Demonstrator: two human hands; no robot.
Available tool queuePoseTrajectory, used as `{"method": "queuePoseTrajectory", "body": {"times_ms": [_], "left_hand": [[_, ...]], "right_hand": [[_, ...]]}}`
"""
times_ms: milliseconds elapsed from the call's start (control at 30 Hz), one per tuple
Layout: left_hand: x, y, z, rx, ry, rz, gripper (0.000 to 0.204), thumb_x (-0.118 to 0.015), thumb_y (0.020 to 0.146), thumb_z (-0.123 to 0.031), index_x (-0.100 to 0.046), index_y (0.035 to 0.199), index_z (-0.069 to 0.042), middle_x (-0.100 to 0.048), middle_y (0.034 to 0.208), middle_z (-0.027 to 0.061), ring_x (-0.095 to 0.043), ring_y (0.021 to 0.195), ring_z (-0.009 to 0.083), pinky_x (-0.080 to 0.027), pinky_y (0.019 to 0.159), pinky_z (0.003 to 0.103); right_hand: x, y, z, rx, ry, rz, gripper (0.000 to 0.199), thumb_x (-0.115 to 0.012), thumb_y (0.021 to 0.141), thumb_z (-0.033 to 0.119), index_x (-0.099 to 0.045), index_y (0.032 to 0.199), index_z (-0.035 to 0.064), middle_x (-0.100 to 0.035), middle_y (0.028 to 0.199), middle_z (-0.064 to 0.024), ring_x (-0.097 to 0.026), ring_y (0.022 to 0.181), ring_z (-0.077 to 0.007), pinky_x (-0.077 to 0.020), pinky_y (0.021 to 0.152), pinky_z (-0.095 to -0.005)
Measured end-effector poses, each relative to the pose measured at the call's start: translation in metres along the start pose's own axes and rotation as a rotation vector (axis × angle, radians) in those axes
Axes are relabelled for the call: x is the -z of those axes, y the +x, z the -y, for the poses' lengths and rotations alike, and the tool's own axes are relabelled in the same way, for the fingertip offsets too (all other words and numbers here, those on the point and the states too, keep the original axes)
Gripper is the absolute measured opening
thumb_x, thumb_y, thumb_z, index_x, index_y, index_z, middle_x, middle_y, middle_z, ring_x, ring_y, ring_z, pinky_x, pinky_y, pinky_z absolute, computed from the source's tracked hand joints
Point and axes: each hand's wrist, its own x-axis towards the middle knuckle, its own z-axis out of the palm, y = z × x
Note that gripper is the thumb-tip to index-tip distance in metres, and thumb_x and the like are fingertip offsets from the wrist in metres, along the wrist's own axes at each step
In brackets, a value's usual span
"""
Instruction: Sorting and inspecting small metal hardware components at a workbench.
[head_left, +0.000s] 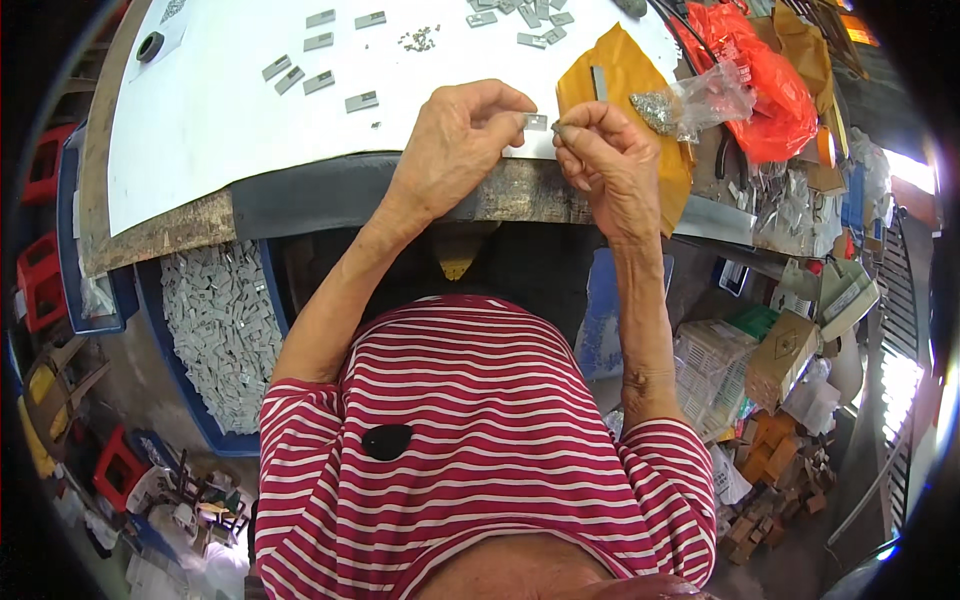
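Observation:
Between the thumb and index finger of my left hand [452,145] is a small grey rectangular metal plate [537,122], held just above the near side of the white tabletop [210,130]. Close to the plate's right end, my right hand [618,165] pinches a tiny dark piece [557,126], too small to name. Several similar grey plates [318,82] lie spread out beyond my left hand, with more in a cluster [530,14] at the far side. A scatter of tiny metal parts [418,40] sits among them. Behind my right hand lies a yellow-brown envelope [622,68].
On the envelope are a narrow grey bar [599,83] and a clear bag of small metal parts [655,112]. A red plastic bag [775,110] is to the right. Under the table's left side stands a blue crate [228,444] full of grey plates. Cardboard boxes [782,358] crowd the right floor.

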Motion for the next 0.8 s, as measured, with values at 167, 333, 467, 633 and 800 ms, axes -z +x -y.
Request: {"method": "queuePoseTrajectory", "body": {"times_ms": [167,333,467,633,800], "left_hand": [[-0.004,-0.003,0.004,-0.06,0.289,-0.012,0.02,-0.05,0.085,-0.013,-0.062,0.098,-0.005,-0.058,0.069,0.0014,-0.052,0.063,0.0062,-0.043,0.058,0.018],[-0.005,-0.005,0.004,-0.122,0.262,0.023,0.02,-0.049,0.086,-0.013,-0.062,0.098,-0.005,-0.059,0.073,0.0023,-0.054,0.068,0.0079,-0.045,0.063,0.02],[-0.006,-0.006,0.007,-0.18,0.221,0.02,0.019,-0.051,0.086,-0.014,-0.061,0.099,-0.004,-0.061,0.077,0.0032,-0.055,0.069,0.008,-0.046,0.065,0.021],[-0.004,-0.008,0.005,-0.103,0.138,0.048,0.019,-0.052,0.085,-0.016,-0.06,0.099,-0.004,-0.061,0.076,0.0021,-0.054,0.067,0.006,-0.045,0.063,0.019],[-0.003,-0.009,0.008,-0.084,0.1,0.043,0.019,-0.052,0.085,-0.015,-0.059,0.099,-0.004,-0.061,0.075,0.0004,-0.052,0.065,0.0042,-0.042,0.059,0.017]], "right_hand": [[0.002,0.0,-0.008,-0.003,-0.12,-0.014,0.01,-0.06,0.076,0.002,-0.056,0.085,-0.0014,-0.056,0.063,-0.0024,-0.05,0.049,-0.0058,-0.0375,0.042,-0.0156],[0.008,-0.002,-0.01,-0.015,-0.182,0.01,0.011,-0.062,0.076,0.003,-0.057,0.085,-0.0009,-0.057,0.064,-0.0022,-0.051,0.05,-0.0061,-0.0384,0.043,-0.0158],[0.008,-0.005,-0.011,-0.023,-0.151,0.022,0.012,-0.062,0.076,0.004,-0.057,0.085,-0.0009,-0.057,0.064,-0.0023,-0.052,0.051,-0.0058,-0.0387,0.043,-0.0156],[0.006,-0.007,-0.015,-0.03,-0.111,0.023,0.012,-0.061,0.077,0.005,-0.057,0.087,-0.0004,-0.056,0.064,-0.0018,-0.05,0.051,-0.0052,-0.038,0.044,-0.0156],[0.0,-0.01,-0.021,-0.025,-0.095,0.001,0.01,-0.058,0.079,0.005,-0.057,0.088,0.0002,-0.055,0.063,-0.001,-0.049,0.051,-0.0049,-0.0376,0.045,-0.0159]]}}
